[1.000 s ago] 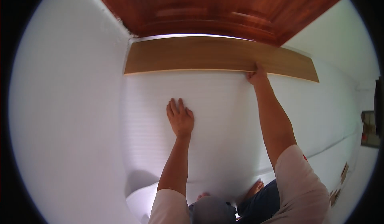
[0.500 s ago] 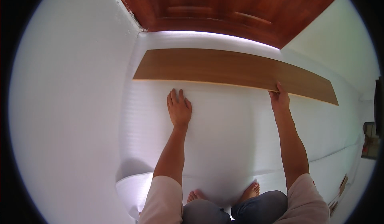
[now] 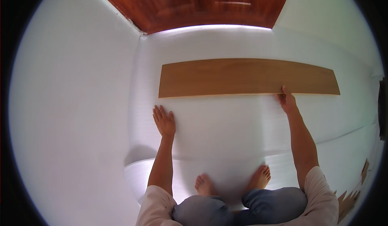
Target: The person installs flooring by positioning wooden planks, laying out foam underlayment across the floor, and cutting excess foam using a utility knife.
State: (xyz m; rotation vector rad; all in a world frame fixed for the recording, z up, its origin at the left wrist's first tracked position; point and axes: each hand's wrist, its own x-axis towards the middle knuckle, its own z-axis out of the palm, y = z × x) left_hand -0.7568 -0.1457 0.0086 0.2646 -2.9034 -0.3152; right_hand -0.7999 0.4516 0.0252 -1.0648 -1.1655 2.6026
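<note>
A long brown wood-look floor plank lies crosswise in front of me, over the white foam underlay. My right hand grips its near edge right of the middle, thumb on top and fingers underneath. Whether the whole plank rests on the underlay or is slightly raised, I cannot tell. My left hand is open and holds nothing, fingers stretched forward over the underlay, just short of the plank's near left corner and apart from it.
Beyond the plank stands a reddish-brown panelled door, with light showing under it. A white wall rises at the left. An overlapping underlay edge curls up near my feet. Several brown board pieces lie at the lower right.
The plank has come nearer and its left end has swung toward me, so it lies straighter across. My left hand has shifted left; my right hand still grips the plank.
</note>
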